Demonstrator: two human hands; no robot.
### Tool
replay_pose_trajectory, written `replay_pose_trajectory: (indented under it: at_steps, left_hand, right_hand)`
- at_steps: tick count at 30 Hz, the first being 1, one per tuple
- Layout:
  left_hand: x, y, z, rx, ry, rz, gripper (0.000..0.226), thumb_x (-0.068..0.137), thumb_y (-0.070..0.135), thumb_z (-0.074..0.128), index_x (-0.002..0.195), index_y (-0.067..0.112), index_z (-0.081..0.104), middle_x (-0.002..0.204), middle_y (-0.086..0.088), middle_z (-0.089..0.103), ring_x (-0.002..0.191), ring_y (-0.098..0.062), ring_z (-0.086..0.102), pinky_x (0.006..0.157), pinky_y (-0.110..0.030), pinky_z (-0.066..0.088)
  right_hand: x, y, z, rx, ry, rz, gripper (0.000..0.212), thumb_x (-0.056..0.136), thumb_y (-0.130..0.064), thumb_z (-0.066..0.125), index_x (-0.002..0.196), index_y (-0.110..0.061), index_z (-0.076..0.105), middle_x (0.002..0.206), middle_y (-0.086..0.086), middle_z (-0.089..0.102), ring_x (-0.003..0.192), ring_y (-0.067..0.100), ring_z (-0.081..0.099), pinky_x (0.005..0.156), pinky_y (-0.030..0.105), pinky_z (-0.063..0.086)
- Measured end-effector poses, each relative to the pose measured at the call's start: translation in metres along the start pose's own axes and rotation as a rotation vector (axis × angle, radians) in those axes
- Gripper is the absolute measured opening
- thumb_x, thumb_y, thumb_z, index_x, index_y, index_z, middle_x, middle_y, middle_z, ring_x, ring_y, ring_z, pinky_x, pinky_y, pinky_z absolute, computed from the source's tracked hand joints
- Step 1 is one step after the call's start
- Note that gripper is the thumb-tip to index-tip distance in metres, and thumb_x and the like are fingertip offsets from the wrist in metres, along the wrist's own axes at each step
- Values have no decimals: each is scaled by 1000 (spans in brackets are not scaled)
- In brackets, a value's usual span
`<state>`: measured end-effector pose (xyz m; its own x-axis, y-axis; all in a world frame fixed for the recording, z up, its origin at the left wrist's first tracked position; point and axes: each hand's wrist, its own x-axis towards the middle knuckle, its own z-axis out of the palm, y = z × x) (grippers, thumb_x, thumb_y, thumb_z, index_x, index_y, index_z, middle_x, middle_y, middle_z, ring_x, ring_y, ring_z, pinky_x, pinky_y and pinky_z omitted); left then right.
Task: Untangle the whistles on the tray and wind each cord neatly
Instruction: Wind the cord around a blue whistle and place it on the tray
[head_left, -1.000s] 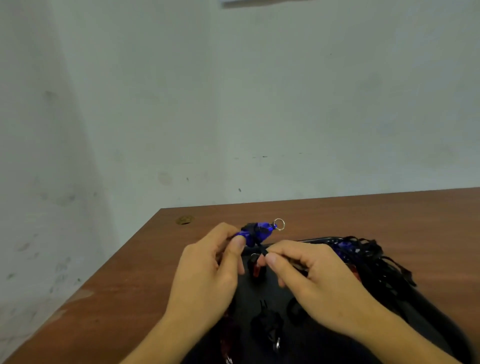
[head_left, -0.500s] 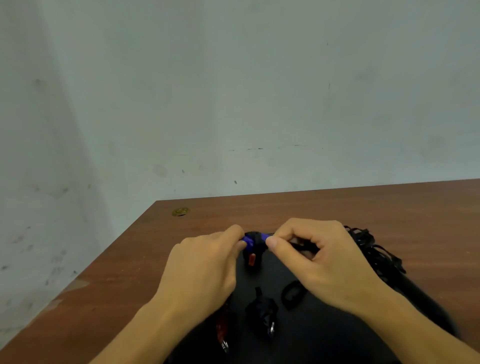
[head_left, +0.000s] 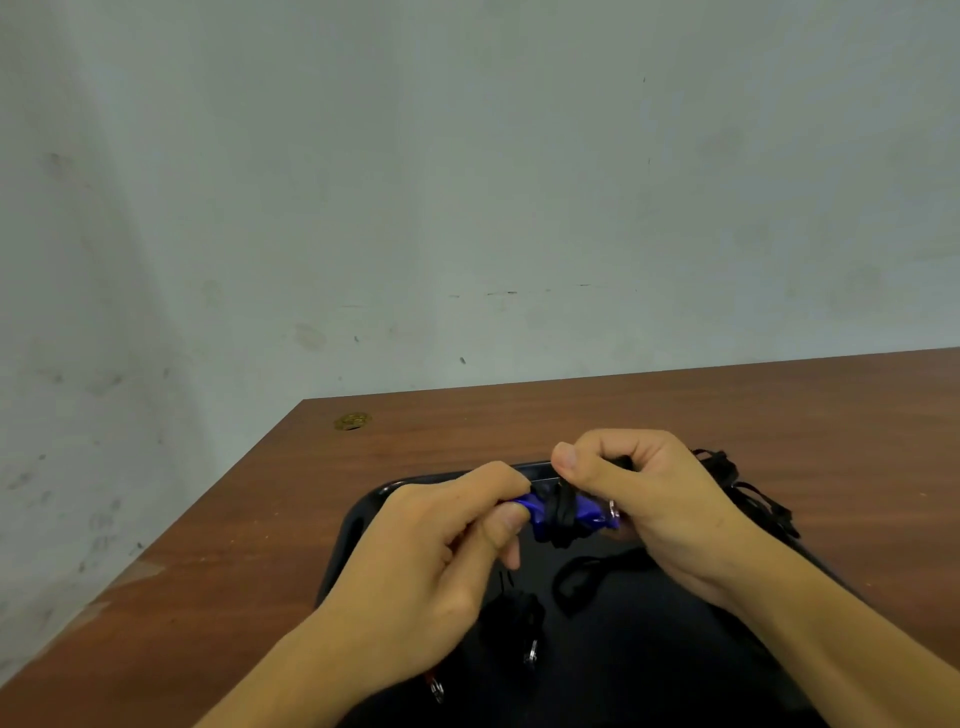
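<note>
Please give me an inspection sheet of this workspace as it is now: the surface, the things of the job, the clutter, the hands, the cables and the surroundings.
Surface: brown wooden table; a black tray lies on it.
Job's things: blue whistle, held above the tray, with black cord wound around its middle; a black whistle lies on the tray; tangled cords lie at the tray's far right.
Clutter: loose cord loop on the tray; small brass fitting on the table's far left.
Hands: left hand has its grip on the whistle's left end; right hand holds the right end and pinches the cord.
Cables: nothing seen.
Surroundings: plain pale wall, scuffed.
</note>
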<state>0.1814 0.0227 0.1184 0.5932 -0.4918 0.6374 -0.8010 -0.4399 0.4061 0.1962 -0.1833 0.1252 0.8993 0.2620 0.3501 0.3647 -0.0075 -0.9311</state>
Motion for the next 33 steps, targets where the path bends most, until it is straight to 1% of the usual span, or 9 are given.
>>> replay_pose_trajectory:
  at_steps: [3, 5, 12, 15, 18, 23, 27, 29, 33]
  left_hand:
    - [1, 5, 0, -246, 43, -103, 19, 102, 21, 46, 99, 19, 64, 73, 1, 69, 49, -19, 58, 47, -27, 44]
    - [3, 6, 0, -342, 75, -156, 20, 101, 22, 45, 99, 20, 65, 73, -5, 69, 49, -20, 58, 49, -23, 45]
    - [7, 1, 4, -446, 215, -303, 23, 99, 29, 47, 86, 24, 66, 67, -11, 67, 44, -27, 52, 43, -32, 42]
    - [8, -3, 3, -353, 262, -355, 30, 103, 19, 49, 79, 27, 64, 63, -8, 66, 44, -22, 52, 44, -31, 43]
    - [8, -6, 4, -204, 290, -378, 27, 101, 18, 50, 78, 27, 62, 60, -3, 66, 44, -17, 52, 45, -28, 42]
    - [8, -7, 4, -42, 332, -407, 22, 99, 25, 51, 79, 27, 61, 58, 1, 65, 48, -17, 57, 54, -42, 50]
    - [8, -9, -1, 37, 375, -450, 19, 98, 29, 53, 81, 28, 62, 57, 2, 64, 49, -15, 58, 56, -45, 53]
    - [9, -13, -3, 101, 391, -442, 18, 96, 33, 52, 82, 27, 61, 57, 0, 61, 53, -21, 57, 57, -47, 52]
    - [10, -15, -2, 360, 362, -309, 26, 94, 39, 46, 73, 24, 52, 59, 5, 46, 58, -20, 44, 49, -35, 36]
  right_hand:
    - [1, 1, 4, 122, -16, 38, 39, 73, -54, 74, 52, -24, 60, 61, 11, 32, 52, 17, 27, 47, 22, 27]
    - [1, 2, 7, 114, -21, 56, 44, 83, -52, 71, 53, -21, 58, 55, 3, 38, 49, 11, 28, 45, 20, 25]
    - [-3, 6, 20, -213, -73, -94, 37, 98, -31, 56, 63, -36, 67, 60, -5, 55, 50, 1, 45, 53, 12, 37]
    - [-4, 8, 22, -392, -79, -119, 37, 100, -28, 56, 68, -45, 65, 63, -7, 59, 58, 0, 51, 60, 17, 41]
    - [-6, 10, 23, -530, -68, -105, 23, 98, -32, 57, 79, -39, 68, 70, -3, 63, 60, 11, 55, 60, 28, 45]
    - [-6, 9, 25, -736, 68, -212, 19, 89, -32, 58, 71, -37, 61, 88, -15, 57, 78, 10, 58, 65, 16, 42]
    - [-5, 10, 29, -726, 260, -287, 15, 88, -33, 62, 74, -34, 67, 85, -18, 56, 82, 7, 59, 68, 11, 44]
    - [-4, 9, 27, -680, 330, -327, 10, 87, -33, 65, 79, -34, 71, 85, -18, 56, 82, 7, 59, 68, 10, 44]
    - [-3, 8, 28, -580, 319, -326, 11, 84, -28, 69, 74, -30, 71, 89, -13, 58, 82, 13, 59, 64, 11, 42]
